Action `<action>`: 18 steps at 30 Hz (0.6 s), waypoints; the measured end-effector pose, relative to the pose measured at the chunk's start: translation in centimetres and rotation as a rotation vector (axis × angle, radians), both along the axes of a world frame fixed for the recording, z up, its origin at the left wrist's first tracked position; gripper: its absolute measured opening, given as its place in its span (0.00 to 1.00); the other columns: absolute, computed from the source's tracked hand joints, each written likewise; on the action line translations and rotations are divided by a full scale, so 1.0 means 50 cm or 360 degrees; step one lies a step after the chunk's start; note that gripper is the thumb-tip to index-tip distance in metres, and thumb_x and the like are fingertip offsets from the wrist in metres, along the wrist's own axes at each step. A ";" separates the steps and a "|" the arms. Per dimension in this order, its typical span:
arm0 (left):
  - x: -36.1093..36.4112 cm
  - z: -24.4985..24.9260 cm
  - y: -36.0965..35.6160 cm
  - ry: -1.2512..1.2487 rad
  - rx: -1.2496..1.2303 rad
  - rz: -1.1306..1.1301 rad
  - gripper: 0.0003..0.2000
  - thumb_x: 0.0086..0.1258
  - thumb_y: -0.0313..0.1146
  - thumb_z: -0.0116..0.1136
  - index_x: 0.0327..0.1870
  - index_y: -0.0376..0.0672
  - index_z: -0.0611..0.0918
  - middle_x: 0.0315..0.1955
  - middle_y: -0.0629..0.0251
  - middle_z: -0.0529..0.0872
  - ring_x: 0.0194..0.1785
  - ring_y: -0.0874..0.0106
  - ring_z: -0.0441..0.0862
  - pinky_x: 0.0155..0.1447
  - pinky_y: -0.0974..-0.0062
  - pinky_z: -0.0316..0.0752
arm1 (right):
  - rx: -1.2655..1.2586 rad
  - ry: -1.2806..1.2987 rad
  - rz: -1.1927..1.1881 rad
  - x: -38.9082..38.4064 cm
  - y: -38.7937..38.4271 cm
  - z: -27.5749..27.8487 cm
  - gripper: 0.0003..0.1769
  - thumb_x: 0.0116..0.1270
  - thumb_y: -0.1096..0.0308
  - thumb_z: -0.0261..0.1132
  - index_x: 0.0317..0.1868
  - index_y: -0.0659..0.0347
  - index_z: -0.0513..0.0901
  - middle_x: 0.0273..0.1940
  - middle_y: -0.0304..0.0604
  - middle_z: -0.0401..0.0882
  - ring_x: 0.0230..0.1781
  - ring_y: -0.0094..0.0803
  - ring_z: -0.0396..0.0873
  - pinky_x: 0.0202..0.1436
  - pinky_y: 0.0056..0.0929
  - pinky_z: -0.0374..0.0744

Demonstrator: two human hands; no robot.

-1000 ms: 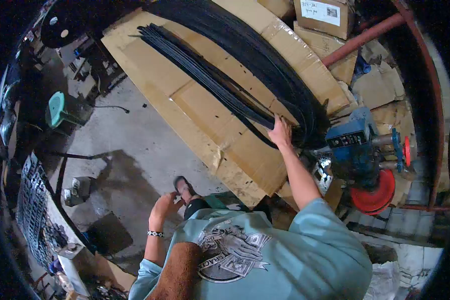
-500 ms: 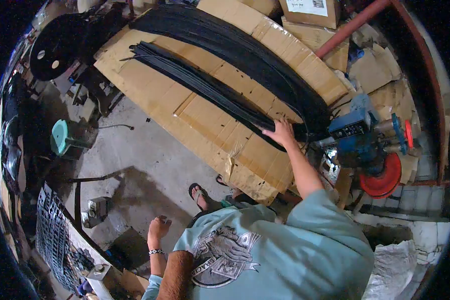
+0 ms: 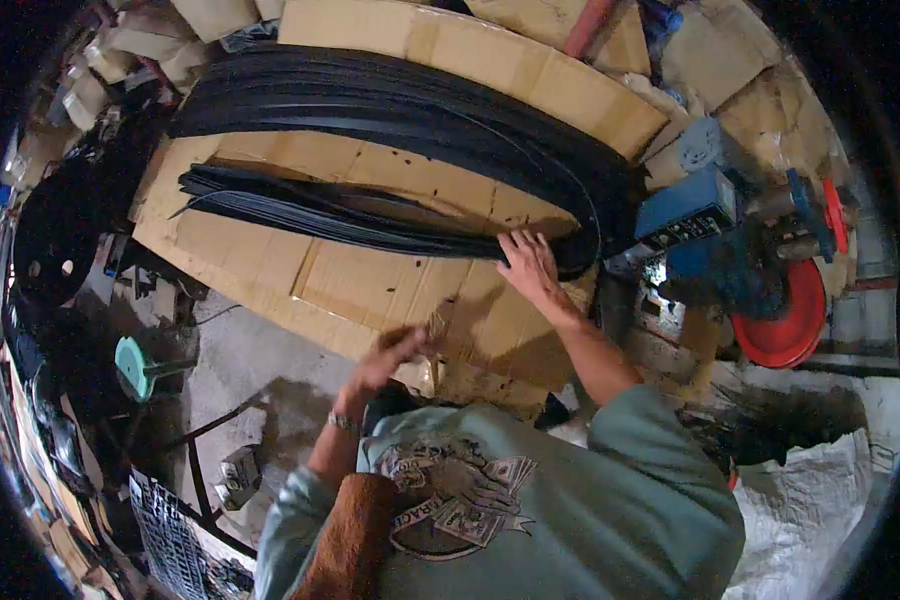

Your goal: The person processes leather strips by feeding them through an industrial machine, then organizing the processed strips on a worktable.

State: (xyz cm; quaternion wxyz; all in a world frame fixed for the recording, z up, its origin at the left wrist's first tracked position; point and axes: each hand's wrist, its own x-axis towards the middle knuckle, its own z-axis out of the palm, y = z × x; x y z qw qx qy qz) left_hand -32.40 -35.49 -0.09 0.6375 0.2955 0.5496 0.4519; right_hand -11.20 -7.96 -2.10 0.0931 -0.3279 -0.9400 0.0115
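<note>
My right hand [image 3: 530, 265] is closed around the right part of a bundle of long black strips [image 3: 370, 232], thumb on the near side. The strips lie on a cardboard sheet [image 3: 350, 290], their loose ends fanning a little at the left. Over the near edge of the cardboard, my left hand [image 3: 390, 360] is blurred by motion, its fingers stretched out with nothing visible in them. Behind the bundle, a larger curved bundle of black strips [image 3: 370, 90] sweeps across the cardboard and down to the right.
On the right stands a blue machine [image 3: 685, 215] with a red wheel [image 3: 785, 315]. A green stool [image 3: 135, 368] and a metal box [image 3: 238, 475] are on the floor to the left. A white sack [image 3: 805, 510] lies at lower right; cardboard pieces [image 3: 720, 55] are piled behind.
My left hand has risen from low beside my body to the cardboard's near edge. My right hand still holds the smaller bundle. The view has turned, so the strips now lie more level.
</note>
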 end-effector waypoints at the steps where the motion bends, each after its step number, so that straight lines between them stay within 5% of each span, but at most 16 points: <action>1: 0.001 0.005 0.056 -0.0561 0.0023 0.0046 0.31 0.79 0.56 0.50 0.71 0.37 0.73 0.62 0.58 0.81 0.61 0.68 0.80 0.66 0.65 0.73 | 0.0034 0.0106 -0.0040 -0.002 -0.001 0.003 0.30 0.56 0.61 0.74 0.58 0.60 0.79 0.55 0.49 0.78 0.61 0.46 0.75 0.68 0.49 0.71; 2: -0.003 0.015 0.115 -0.0752 -0.0035 0.0005 0.37 0.78 0.62 0.45 0.76 0.40 0.64 0.69 0.56 0.74 0.69 0.63 0.74 0.73 0.61 0.66 | 0.0197 0.0237 -0.0080 -0.009 -0.004 0.020 0.31 0.53 0.62 0.76 0.58 0.59 0.80 0.53 0.49 0.78 0.58 0.46 0.76 0.63 0.48 0.74; 4: -0.007 -0.002 0.216 -0.0972 -0.0049 0.0148 0.39 0.75 0.68 0.42 0.78 0.47 0.63 0.71 0.56 0.72 0.74 0.60 0.69 0.76 0.57 0.62 | 0.0213 0.0419 -0.0248 -0.047 -0.008 0.082 0.33 0.50 0.64 0.78 0.59 0.59 0.80 0.51 0.49 0.78 0.56 0.48 0.76 0.60 0.48 0.75; 7: -0.005 0.022 0.363 -0.1392 0.0093 0.0564 0.39 0.73 0.70 0.39 0.76 0.51 0.67 0.69 0.55 0.74 0.74 0.58 0.68 0.76 0.57 0.63 | 0.0305 0.0797 -0.0333 -0.119 0.003 0.175 0.38 0.43 0.73 0.80 0.59 0.58 0.79 0.48 0.50 0.77 0.53 0.51 0.76 0.57 0.47 0.75; 10: -0.043 0.079 0.458 -0.1655 0.0564 0.0738 0.34 0.73 0.66 0.50 0.70 0.50 0.73 0.64 0.58 0.78 0.68 0.59 0.74 0.72 0.59 0.67 | 0.0334 0.1078 -0.0415 -0.197 0.013 0.232 0.39 0.39 0.78 0.79 0.58 0.59 0.80 0.46 0.51 0.77 0.50 0.53 0.76 0.55 0.46 0.76; 16: -0.186 0.375 0.447 -0.1338 0.0655 0.0410 0.17 0.64 0.42 0.65 0.53 0.51 0.84 0.51 0.70 0.85 0.53 0.71 0.78 0.55 0.69 0.73 | 0.0368 0.1260 -0.0424 -0.312 0.004 0.328 0.39 0.45 0.77 0.77 0.63 0.60 0.77 0.51 0.54 0.75 0.55 0.56 0.75 0.61 0.47 0.75; 18: -0.212 0.422 0.444 -0.1563 0.0996 0.0353 0.28 0.67 0.27 0.63 0.69 0.39 0.71 0.59 0.58 0.82 0.62 0.66 0.78 0.71 0.65 0.68 | 0.0340 0.1286 -0.0400 -0.339 -0.004 0.387 0.43 0.45 0.74 0.78 0.66 0.59 0.74 0.54 0.56 0.74 0.58 0.58 0.73 0.65 0.48 0.72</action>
